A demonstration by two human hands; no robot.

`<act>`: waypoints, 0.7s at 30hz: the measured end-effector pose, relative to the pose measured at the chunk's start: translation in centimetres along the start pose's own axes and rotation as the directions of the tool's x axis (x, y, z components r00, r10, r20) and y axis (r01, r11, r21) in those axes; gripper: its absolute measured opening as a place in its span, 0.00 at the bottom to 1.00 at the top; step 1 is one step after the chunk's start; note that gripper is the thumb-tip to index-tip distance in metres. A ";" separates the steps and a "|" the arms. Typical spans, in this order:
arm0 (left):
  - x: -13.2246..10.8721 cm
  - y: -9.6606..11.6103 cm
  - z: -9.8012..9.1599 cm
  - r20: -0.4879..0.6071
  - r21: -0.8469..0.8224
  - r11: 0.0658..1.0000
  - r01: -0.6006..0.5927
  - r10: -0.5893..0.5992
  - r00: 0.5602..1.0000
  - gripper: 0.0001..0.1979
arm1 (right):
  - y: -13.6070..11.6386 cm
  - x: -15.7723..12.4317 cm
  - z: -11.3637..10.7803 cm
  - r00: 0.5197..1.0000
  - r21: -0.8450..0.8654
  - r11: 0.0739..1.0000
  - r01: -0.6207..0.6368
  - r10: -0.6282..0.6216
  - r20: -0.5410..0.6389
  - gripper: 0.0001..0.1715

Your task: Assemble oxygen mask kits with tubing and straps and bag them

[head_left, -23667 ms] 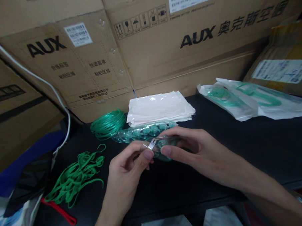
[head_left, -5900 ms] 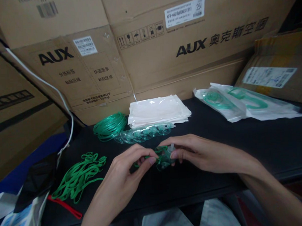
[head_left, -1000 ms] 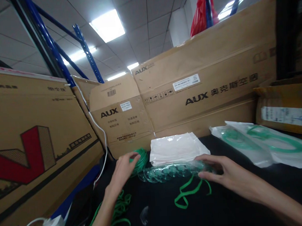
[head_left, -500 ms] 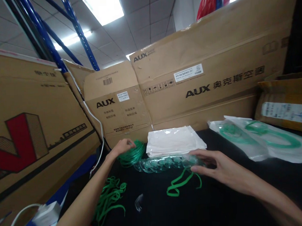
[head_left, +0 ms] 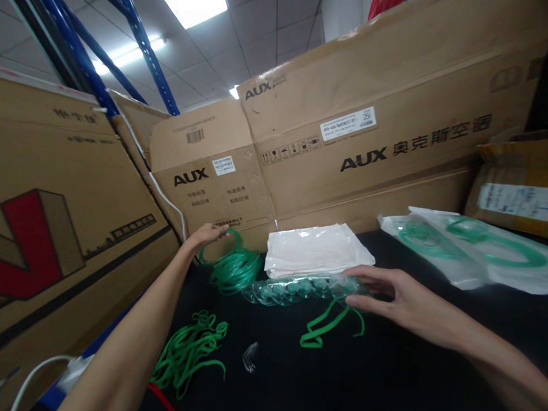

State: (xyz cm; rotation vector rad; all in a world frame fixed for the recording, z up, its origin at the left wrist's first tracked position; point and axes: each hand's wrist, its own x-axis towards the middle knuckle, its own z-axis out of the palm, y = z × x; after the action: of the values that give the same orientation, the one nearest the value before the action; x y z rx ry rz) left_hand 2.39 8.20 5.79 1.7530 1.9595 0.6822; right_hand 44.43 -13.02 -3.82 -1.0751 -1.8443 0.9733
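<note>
My left hand [head_left: 210,234] pinches a loop of green tubing, lifted up and to the left of the coiled green tubing [head_left: 235,271] on the black table. My right hand [head_left: 382,288] is closed around the right end of a row of clear, round plastic pieces [head_left: 300,288] in a transparent wrapper. That row lies with its left end against the coil. Under its right part a green strap [head_left: 322,332] trails out on the table. A tangle of green straps [head_left: 192,351] lies to the left, with a small clump of thin, clear pieces [head_left: 250,357] beside it.
A stack of white plastic bags [head_left: 316,250] sits behind the row. Flat bags holding green tubing [head_left: 471,245] lie at the right. Large cardboard panels [head_left: 366,135] wall the back, and another carton [head_left: 522,185] stands at the far right. A white cable [head_left: 167,201] hangs at the left.
My left hand has moved up and to the left, drawing a loop of green tubing off the coil. My right hand stays on the wrapped row. The view has shifted slightly.
</note>
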 end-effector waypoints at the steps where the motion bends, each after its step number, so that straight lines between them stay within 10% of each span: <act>1: 0.2 0.2 -0.6 -0.010 -0.007 1.000 -0.009 0.009 1.000 0.16 | 0.0 0.0 0.0 1.000 0.005 1.000 0.003 -0.003 -0.001 0.24; 15: -0.3 2.4 -6.5 -0.271 0.027 0.976 -0.214 0.213 0.939 0.16 | -0.2 -0.2 0.0 1.000 0.045 0.999 -0.002 0.003 -0.022 0.25; 21: -2.6 2.3 -5.4 -0.132 0.198 0.942 -0.272 0.300 0.945 0.23 | 0.0 -0.1 -0.1 0.999 0.050 0.999 -0.003 0.005 -0.034 0.24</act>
State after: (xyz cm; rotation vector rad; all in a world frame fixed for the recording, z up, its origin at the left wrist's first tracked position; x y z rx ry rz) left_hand 1.18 5.40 11.46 2.1846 1.9368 0.7881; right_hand 44.52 -13.11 -3.83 -1.0596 -1.7818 0.9921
